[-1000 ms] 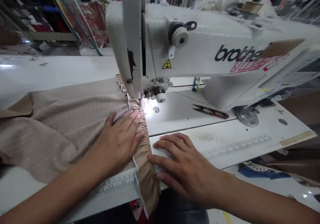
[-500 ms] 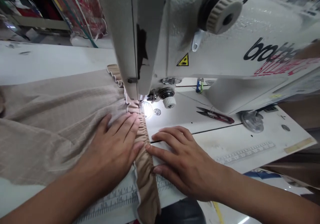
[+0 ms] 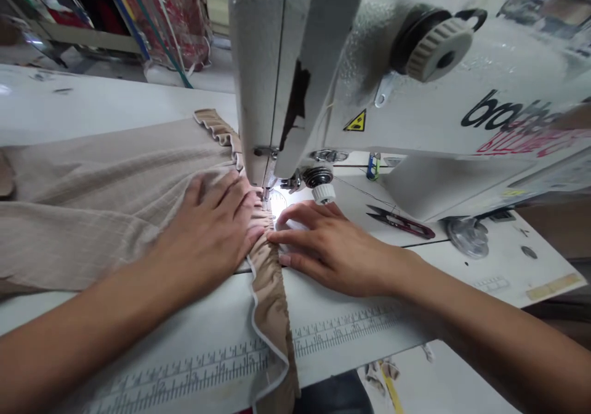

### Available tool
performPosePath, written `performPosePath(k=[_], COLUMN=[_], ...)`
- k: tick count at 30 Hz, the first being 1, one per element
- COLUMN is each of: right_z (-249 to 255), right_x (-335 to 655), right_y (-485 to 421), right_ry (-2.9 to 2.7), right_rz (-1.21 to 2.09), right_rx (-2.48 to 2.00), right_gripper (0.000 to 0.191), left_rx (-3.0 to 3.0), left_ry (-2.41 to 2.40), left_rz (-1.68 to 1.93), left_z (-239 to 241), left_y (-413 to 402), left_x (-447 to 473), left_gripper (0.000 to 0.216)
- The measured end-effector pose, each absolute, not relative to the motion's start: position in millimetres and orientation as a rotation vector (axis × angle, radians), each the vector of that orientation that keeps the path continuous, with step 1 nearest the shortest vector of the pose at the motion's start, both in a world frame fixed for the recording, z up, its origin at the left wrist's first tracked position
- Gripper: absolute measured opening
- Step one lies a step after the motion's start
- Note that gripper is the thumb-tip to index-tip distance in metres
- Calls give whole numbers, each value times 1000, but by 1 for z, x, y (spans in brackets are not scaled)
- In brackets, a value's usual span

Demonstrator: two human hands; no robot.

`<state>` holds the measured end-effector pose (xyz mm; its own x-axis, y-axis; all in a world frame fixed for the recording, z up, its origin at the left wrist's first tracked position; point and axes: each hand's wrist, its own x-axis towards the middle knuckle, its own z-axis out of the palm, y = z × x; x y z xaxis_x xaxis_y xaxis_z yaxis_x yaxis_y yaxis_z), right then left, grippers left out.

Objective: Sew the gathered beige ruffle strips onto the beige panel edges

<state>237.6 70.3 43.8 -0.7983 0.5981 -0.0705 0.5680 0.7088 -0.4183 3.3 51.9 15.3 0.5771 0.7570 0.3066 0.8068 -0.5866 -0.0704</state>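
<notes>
- Left hand (image 3: 210, 223): at 8 o'clock from the presser foot (image 3: 266, 193); grip spread wide, palm down, presumably keeping the beige fabric (image 3: 87, 199) flat.
- Right hand (image 3: 330, 248): at 4 o'clock; grip loosely parted, index fingertip against the gathered strip (image 3: 268, 285), apparently steadying its edge.
- Strip: runs from foot toward 6 o'clock across the surface (image 3: 212, 318).
- Snips (image 3: 404, 223): 3 o'clock, likely kept within reach.

The sewing machine (image 3: 415, 119) has shiny, bumpy paint. Its ridged dial (image 3: 436, 52) looks plastic. The beige cloth (image 3: 92, 186) looks soft and dull, the ruffle strip (image 3: 270, 297) crinkly. The thread snips (image 3: 401, 222) have metal blades. The bench (image 3: 221, 322) is smooth.
</notes>
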Motion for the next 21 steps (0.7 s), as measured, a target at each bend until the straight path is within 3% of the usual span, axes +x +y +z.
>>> performPosePath(k=[5,9,21], right_z=[38,31,36], right_x=[243,249,249], right_y=[83,84,73], right_ry=[-2613,-2532,-2744], right_rz=[895,858,740], right_rx=[-943,-1056,-828], right_gripper=[35,44,38], left_rx=[-2779,-2867,-2952], left_ry=[-1232,-1190,-1257], left_rz=[-541,-568,-685], left_z=[30,21,17], left_y=[4,-4,-4], left_x=[25,27,26], left_gripper=[24,25,22])
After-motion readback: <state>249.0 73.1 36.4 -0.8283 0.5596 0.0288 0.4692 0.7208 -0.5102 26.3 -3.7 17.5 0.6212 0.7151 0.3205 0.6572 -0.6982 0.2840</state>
